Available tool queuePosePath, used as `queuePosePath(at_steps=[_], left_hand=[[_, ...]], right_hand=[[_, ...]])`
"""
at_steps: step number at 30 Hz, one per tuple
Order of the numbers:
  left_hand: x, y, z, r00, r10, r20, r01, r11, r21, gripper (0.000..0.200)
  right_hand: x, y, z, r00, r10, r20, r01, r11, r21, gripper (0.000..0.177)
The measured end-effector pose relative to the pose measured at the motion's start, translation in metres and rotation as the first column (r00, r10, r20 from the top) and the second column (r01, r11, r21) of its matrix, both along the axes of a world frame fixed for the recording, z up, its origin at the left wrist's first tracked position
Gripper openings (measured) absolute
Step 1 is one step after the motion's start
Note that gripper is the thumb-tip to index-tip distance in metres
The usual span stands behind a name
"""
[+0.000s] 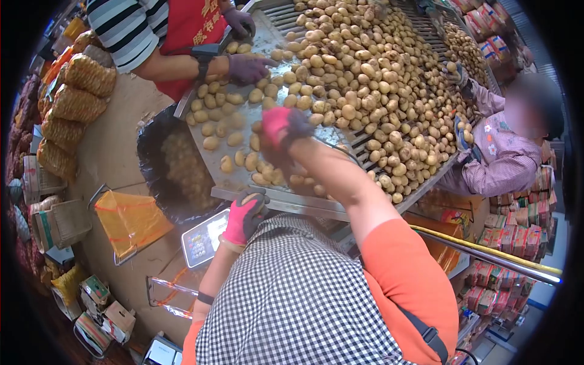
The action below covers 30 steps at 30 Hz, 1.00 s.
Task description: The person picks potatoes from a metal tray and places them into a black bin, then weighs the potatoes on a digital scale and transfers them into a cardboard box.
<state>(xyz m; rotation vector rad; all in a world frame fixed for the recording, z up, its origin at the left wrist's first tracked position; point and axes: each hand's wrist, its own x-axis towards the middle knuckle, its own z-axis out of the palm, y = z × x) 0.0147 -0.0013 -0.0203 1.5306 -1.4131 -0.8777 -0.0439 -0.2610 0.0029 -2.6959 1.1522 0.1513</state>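
Item: my right hand (285, 126), gloved, blurred over potatoes (348, 112) spread and heaped on a metal tray (280, 198) — a reach among them appears in hand, though finger opening and any hold I cannot tell. Item: my left hand (245, 216), gloved, at the near rim, fingers partly curled — contents, if any, unclear; gripping one potato would call for fingers around its rounded sides.

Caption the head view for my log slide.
Pink-gloved right hand over potatoes on a metal table, left hand by its near edge.
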Motion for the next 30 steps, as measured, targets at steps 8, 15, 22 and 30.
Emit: queuePosePath(at_steps=[8,15,22,30], left_hand=[[-0.009,-0.002,0.0,0.937,0.189,-0.295,-0.205,0.979,-0.023,0.043],[-0.013,-0.011,0.0,0.993,0.049,-0.112,-0.037,0.993,0.11,0.05],[-0.023,-0.042,-0.013,0.982,0.055,-0.183,-0.067,0.996,-0.064,0.048],[-0.009,-0.042,-0.025,0.872,0.025,-0.488,0.064,0.984,0.165,0.055]], right_hand=[[-0.044,0.046,-0.03,0.885,0.137,0.445,-0.291,0.908,0.301,0.048],[-0.054,-0.024,-0.036,0.985,-0.17,-0.036,0.168,0.984,-0.051,0.035],[-0.074,-0.025,-0.037,0.986,-0.131,0.104,0.099,0.957,0.271,0.044],[-0.088,-0.08,-0.027,0.951,-0.296,0.086,0.296,0.955,0.011,0.062]])
